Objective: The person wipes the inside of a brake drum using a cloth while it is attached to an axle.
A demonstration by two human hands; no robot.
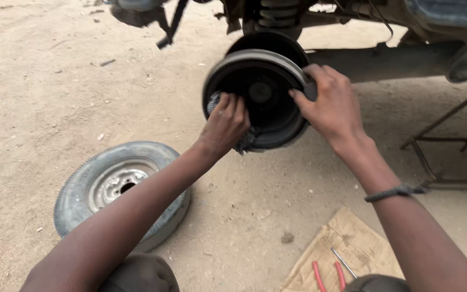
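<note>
Both of your hands grip a dark round brake drum [260, 92] that hangs under a raised vehicle at the far middle of the scene. Your left hand [224, 124] is curled shut against the drum's lower left inside face, pressing a dark, bristly wad [246, 141] there. Only frayed bits of the wad show above and below your knuckles, so you cannot tell whether it is a brush or a rag. Your right hand [331, 103] clamps the drum's right rim, thumb on the front face, fingers wrapped behind the edge and hidden.

Starting at the far left, bare sandy ground [39, 81] stretches away, dotted with small stones. Nearer, on the left, a removed wheel [117, 186] lies flat on the sand, its worn tyre around a pale metal centre; your left forearm crosses its near right edge.

Above the drum, a coil spring [277, 13] and dark underbody parts are cut off by the top of the view. An axle beam [385, 59] runs right from behind the drum.

A braided cord bracelet [395, 191] circles your right wrist. At the near right, a torn piece of cardboard [347, 246] lies on the sand, holding red-handled pliers [328, 276] and a thin metal rod [344, 263], both partly cut off. At the far right stands a rusty metal frame [449, 157], only partly seen.
</note>
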